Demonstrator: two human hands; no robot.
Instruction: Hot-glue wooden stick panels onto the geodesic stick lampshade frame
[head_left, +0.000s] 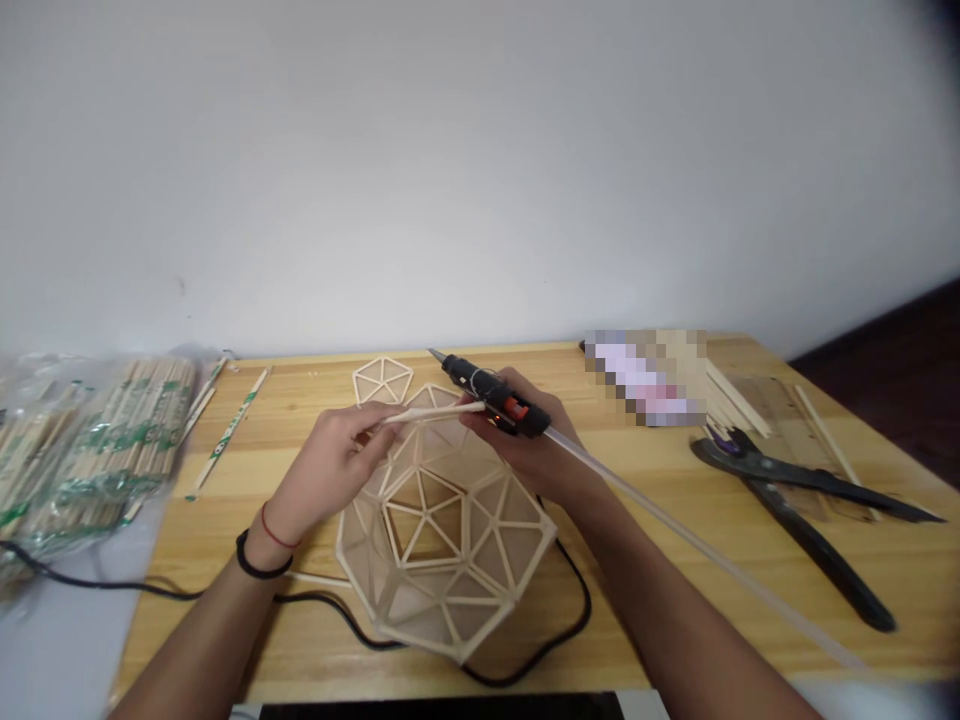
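My left hand (354,448) pinches a thin wooden stick (439,411), which runs level to the right as far as my right hand. In my right hand (529,440) is a black hot glue gun (499,392), its nozzle tilted up to the left and a long clear glue stick (697,540) trailing from its rear. Part of the right fingers is hidden behind the gun. Below both hands sits a faceted dome of wooden sticks (495,522), built of triangles with pale panels. A small flat stick pentagon (382,380) lies beyond it.
Plastic bags of wrapped chopsticks (124,430) are at the left, beside a loose wrapped chopstick (229,435). Large black-handled cutters (795,500) and cut sticks (735,395) lie at right. A black cord (517,675) loops around the dome on the wooden table (645,620).
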